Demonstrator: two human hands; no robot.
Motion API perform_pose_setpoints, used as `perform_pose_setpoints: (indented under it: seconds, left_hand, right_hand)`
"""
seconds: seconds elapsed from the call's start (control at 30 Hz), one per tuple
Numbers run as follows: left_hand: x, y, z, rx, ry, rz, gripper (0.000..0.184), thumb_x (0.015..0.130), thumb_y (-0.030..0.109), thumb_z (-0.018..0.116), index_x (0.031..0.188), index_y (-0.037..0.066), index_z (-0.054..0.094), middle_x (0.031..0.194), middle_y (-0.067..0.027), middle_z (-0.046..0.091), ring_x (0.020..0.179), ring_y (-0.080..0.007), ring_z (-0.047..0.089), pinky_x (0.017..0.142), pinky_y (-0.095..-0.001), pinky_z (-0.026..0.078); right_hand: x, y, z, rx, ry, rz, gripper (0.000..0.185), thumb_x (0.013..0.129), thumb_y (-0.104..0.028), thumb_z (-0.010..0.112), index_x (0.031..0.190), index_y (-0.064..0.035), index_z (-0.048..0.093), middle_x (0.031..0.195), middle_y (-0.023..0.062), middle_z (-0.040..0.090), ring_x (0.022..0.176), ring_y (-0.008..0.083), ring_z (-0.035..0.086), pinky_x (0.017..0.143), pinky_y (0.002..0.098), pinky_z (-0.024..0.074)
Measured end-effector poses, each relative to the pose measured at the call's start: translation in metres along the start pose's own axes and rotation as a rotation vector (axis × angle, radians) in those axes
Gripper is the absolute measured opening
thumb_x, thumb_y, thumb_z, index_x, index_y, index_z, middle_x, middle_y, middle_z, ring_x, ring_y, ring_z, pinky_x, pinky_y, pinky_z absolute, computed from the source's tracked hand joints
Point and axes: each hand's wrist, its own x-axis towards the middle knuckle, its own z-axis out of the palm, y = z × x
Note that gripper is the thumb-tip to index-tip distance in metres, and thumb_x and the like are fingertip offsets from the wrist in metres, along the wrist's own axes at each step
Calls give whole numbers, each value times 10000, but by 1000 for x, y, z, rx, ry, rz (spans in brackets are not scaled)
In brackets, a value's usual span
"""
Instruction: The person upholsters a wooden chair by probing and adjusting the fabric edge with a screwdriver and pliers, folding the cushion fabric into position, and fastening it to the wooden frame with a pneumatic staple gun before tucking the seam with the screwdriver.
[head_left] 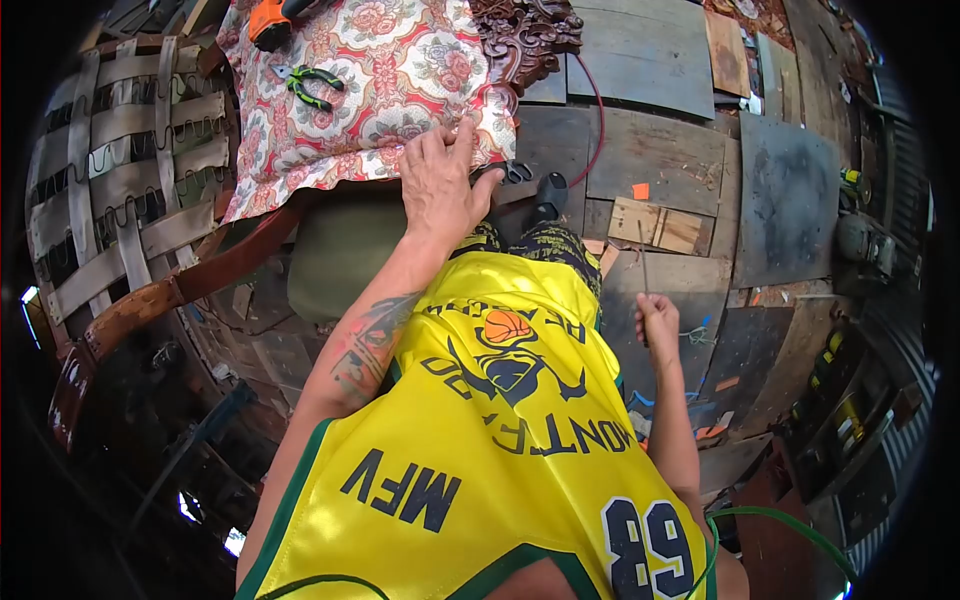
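Note:
My left hand (440, 185) lies flat on the near edge of a red and white floral fabric (360, 120), fingers stretched and thumb apart. The fabric covers a seat-like piece with dark carved wood (525, 42) at its far right corner. Out to my right side, my right hand (657, 322) is closed around a thin dark rod (643, 255) that points away from me; its kind is unclear. Green and black pliers (313, 86) lie on the fabric. Beyond them is an orange and black tool (268, 24), cut off by the frame. Dark-handled scissors (517, 172) are beside my left hand.
On the left stands a wooden frame with woven straps and springs (125, 160), with a curved wooden rail (170, 290). An olive padded surface (345, 250) sits below the fabric. A red hose (601, 120) crosses the patchwork board floor (650, 150), where wood offcuts (660, 226) lie.

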Motion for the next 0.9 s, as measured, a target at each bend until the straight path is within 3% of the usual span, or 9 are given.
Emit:
perform_pose_setpoints:
  seconds: [0.07,0.17,0.3,0.37,0.5,0.7,0.83,0.9]
  left_hand:
    - [-5,-7,-5,-56,116,62,654,847,316,824,1425,107,599,1258,-161,564,1162,-364,525,1031,-496,418]
    - [-14,0,-1,-85,115,186,623,857,300,816,1406,88,611,1224,-167,577,1146,-362,534,1006,-473,431]
    - [-2,-11,-4,-147,89,180,635,851,290,821,1413,89,606,1219,-171,586,1147,-364,542,1006,-468,438]
    - [3,-10,-3,-100,78,71,635,846,277,825,1415,96,609,1241,-163,589,1148,-355,551,1017,-473,440]
    - [-17,-23,-10,-137,95,131,635,846,264,831,1419,105,609,1263,-128,594,1196,-349,560,1040,-469,432]
    - [-46,-70,-18,-147,226,32,655,843,269,840,1434,120,600,1336,-111,606,1236,-323,558,1078,-471,404]
    - [-34,-88,-9,-183,203,99,598,844,273,840,1382,117,632,1366,-100,611,1270,-302,567,1112,-474,380]
    - [-31,-94,-13,-264,206,96,526,870,232,817,1352,103,651,1329,-111,639,1239,-313,596,1134,-482,371]
  right_hand:
    - [-1,4,22,56,-50,-13,272,997,-312,712,1025,-58,617,702,-4,596,500,68,521,414,222,392]
    - [-6,-3,21,117,-53,-37,273,998,-310,711,1033,-56,619,709,-5,601,509,66,525,419,223,394]
    - [0,-45,45,167,-88,-92,280,1041,-313,651,1079,-43,587,733,5,602,510,77,530,408,235,397]
    - [-7,-77,54,222,-110,-102,276,1054,-318,629,1081,-49,576,731,7,596,504,83,530,400,239,397]
    - [-35,-137,74,313,-209,-150,263,1079,-334,586,1065,-75,546,719,13,581,479,97,521,375,246,392]
    - [-113,-191,121,170,-429,-82,354,1102,-353,530,1196,-30,639,741,-4,578,483,65,509,382,223,381]
    - [-141,-199,157,181,-378,-107,270,1103,-276,545,1181,-36,643,772,-6,576,515,54,505,409,210,385]
    - [-144,-203,174,193,-212,-237,239,1101,-251,553,1186,-48,646,787,-14,582,525,40,503,406,200,373]
